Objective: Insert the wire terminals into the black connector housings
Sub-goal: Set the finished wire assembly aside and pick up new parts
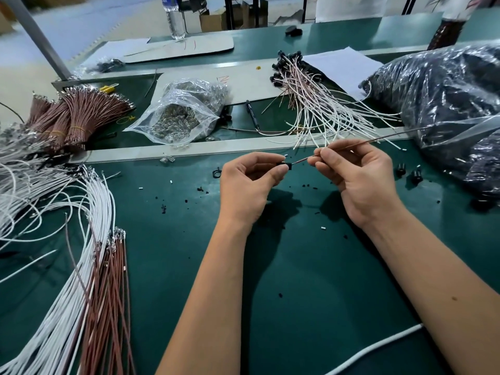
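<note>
A black housing [286, 166] is pinched between thumb and fingertips of the left hand [247, 185], held above the middle of the green worktop [311, 266]. A brown wire [351, 146] meets the housing's right face; the right hand [357, 180] pinches this wire just beside the housing, and the wire's free end trails toward the right edge. Loose white and brown wires [89, 280] fan across the worktop's left side. Toward the far edge lie bundled brown wires [81, 117], a clear bag [184, 115] and finished leads [319, 109]. A dark plastic bag [446, 104] fills the far right corner.
</note>
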